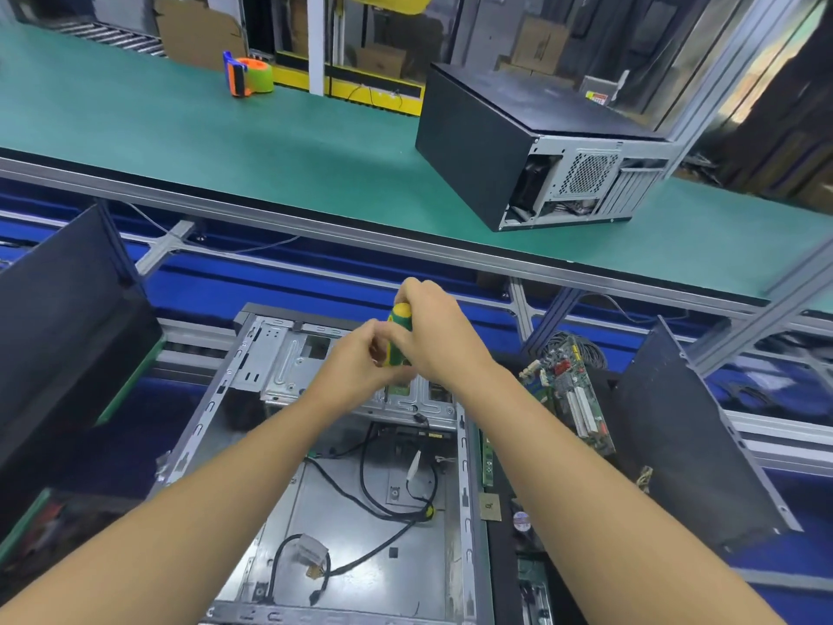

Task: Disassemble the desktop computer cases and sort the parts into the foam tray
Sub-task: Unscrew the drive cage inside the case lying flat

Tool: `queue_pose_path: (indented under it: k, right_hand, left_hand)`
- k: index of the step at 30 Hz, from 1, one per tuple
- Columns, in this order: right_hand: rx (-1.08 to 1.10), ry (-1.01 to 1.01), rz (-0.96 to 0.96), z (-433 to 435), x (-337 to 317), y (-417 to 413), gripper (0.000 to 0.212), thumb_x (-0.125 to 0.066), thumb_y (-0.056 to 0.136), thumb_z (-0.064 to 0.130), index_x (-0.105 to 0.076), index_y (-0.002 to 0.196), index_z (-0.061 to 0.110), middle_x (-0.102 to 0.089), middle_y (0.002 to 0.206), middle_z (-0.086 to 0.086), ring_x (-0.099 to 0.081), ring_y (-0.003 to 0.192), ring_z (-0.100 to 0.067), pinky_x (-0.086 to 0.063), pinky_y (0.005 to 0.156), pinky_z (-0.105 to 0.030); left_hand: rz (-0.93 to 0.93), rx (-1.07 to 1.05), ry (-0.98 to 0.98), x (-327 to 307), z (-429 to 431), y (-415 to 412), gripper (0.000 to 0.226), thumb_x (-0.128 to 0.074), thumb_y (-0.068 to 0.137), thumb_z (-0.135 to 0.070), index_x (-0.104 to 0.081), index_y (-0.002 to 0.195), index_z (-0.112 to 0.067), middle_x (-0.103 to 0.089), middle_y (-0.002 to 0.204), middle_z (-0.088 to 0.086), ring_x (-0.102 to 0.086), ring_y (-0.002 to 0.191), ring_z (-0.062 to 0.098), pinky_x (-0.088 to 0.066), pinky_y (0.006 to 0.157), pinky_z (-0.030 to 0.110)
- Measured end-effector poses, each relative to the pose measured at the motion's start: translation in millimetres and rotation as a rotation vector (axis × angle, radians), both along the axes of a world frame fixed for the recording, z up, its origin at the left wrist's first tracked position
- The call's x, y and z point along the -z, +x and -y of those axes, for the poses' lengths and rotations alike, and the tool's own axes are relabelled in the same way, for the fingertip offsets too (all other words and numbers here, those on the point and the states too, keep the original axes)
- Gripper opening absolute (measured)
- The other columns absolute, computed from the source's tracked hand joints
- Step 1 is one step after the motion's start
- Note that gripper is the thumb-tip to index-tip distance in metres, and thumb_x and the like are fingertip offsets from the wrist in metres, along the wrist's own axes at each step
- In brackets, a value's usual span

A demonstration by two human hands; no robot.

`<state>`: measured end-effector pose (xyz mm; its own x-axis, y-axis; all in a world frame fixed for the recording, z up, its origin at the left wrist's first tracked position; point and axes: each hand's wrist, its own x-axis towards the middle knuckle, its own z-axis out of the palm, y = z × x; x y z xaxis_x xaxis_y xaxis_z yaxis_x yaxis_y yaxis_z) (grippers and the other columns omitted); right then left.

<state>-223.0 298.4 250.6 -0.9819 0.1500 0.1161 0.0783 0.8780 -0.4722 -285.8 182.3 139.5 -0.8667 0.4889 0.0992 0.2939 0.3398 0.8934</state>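
Over the open case (198, 426) on the bench, both hands steady a screwdriver (400, 327) upright above the drive cage (279, 358), apparently to free a screw. The right hand (435, 329) wraps its fingers round the handle's top; the left hand (360, 360) pinches it lower down. The hands hide tip and screw. Boards (572, 390) lie just right, on a dark tray (502, 566), likely the foam one, partly hidden by the right arm.

Head camera looks forward and down, close above open case (383, 570).
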Motion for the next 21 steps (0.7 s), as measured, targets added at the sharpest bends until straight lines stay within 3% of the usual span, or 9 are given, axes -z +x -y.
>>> queue_pose_path:
  k: [4,7,8,10,11,13,17,19,21]
  right_hand:
    - [-0.080,-0.025,0.155,-9,-14,-4,0.039,-0.054,0.095,0.002,-0.063,0.127,0.023,-0.059,0.125,0.000,-0.056,0.109,-0.020,-0.048,0.083,-0.032]
    - [-0.089,-0.155,0.201,-11,-16,-2,0.051,-0.044,0.086,-0.005,-0.063,0.119,0.030,-0.059,0.122,0.000,-0.061,0.094,-0.018,-0.050,0.065,-0.028]
    - [-0.098,-0.168,0.195,-11,-15,-2,0.045,-0.047,0.088,0.000,-0.061,0.118,0.031,-0.057,0.121,0.000,-0.059,0.092,-0.017,-0.046,0.062,-0.026]
    - [-0.083,-0.121,0.143,-10,-12,-1,0.022,-0.059,0.094,0.028,-0.060,0.117,0.027,-0.049,0.118,0.002,-0.051,0.104,-0.020,-0.041,0.073,-0.028]
    - [-0.054,-0.066,0.115,-10,-10,-1,0.026,-0.062,0.094,0.042,-0.060,0.113,0.025,-0.045,0.115,0.001,-0.045,0.108,-0.021,-0.040,0.078,-0.031]
    - [0.008,0.036,0.079,-9,-7,-2,0.033,-0.063,0.093,0.050,-0.062,0.105,0.020,-0.043,0.109,-0.002,-0.047,0.103,-0.024,-0.044,0.079,-0.036]
    - [-0.068,0.059,0.090,-6,-10,-5,0.029,-0.064,0.096,0.025,-0.059,0.124,0.019,-0.051,0.118,-0.002,-0.051,0.102,-0.019,-0.038,0.076,-0.030]
    - [-0.149,0.024,0.125,-7,-15,-6,0.039,-0.060,0.094,0.007,-0.053,0.130,0.021,-0.055,0.121,0.001,-0.050,0.101,-0.017,-0.037,0.072,-0.025]
    - [-0.224,-0.028,0.187,-7,-19,-7,0.047,-0.053,0.089,-0.004,-0.054,0.127,0.022,-0.057,0.119,0.004,-0.052,0.101,-0.018,-0.039,0.068,-0.024]
  left_hand:
    - [0.148,0.218,0.177,-10,12,-11,0.028,-0.073,0.088,-0.004,-0.060,0.104,-0.023,-0.072,0.102,-0.006,-0.069,0.095,0.005,-0.053,0.086,0.023]
    - [0.106,0.251,0.115,-15,11,-11,0.026,-0.072,0.089,-0.004,-0.068,0.100,-0.027,-0.077,0.098,-0.005,-0.071,0.098,0.010,-0.054,0.093,0.030]
    - [0.075,0.215,0.100,-15,9,-10,0.024,-0.076,0.086,-0.008,-0.069,0.095,-0.029,-0.077,0.093,-0.005,-0.072,0.093,0.010,-0.055,0.090,0.032]
    - [0.033,0.114,0.090,-11,6,-9,0.028,-0.085,0.077,-0.016,-0.066,0.088,-0.032,-0.072,0.083,-0.005,-0.067,0.079,0.010,-0.055,0.079,0.030]
    - [0.023,0.078,0.085,-10,5,-8,0.031,-0.088,0.073,-0.021,-0.063,0.087,-0.033,-0.068,0.077,-0.007,-0.062,0.071,0.009,-0.053,0.071,0.023]
    - [-0.003,0.062,0.067,-9,1,-5,0.036,-0.091,0.069,-0.026,-0.059,0.085,-0.030,-0.057,0.068,-0.015,-0.051,0.062,0.003,-0.044,0.061,0.015]
    - [-0.030,0.114,0.017,-11,2,-7,0.037,-0.088,0.072,-0.028,-0.055,0.086,-0.027,-0.058,0.077,-0.012,-0.051,0.067,0.001,-0.043,0.064,0.015]
    - [0.020,0.225,0.059,-13,9,-11,0.025,-0.080,0.084,-0.019,-0.063,0.099,-0.030,-0.067,0.097,-0.010,-0.063,0.089,0.003,-0.049,0.081,0.019]
    - [0.090,0.294,0.101,-14,15,-13,0.022,-0.071,0.091,-0.008,-0.069,0.108,-0.021,-0.074,0.106,-0.007,-0.068,0.103,0.008,-0.051,0.089,0.021]
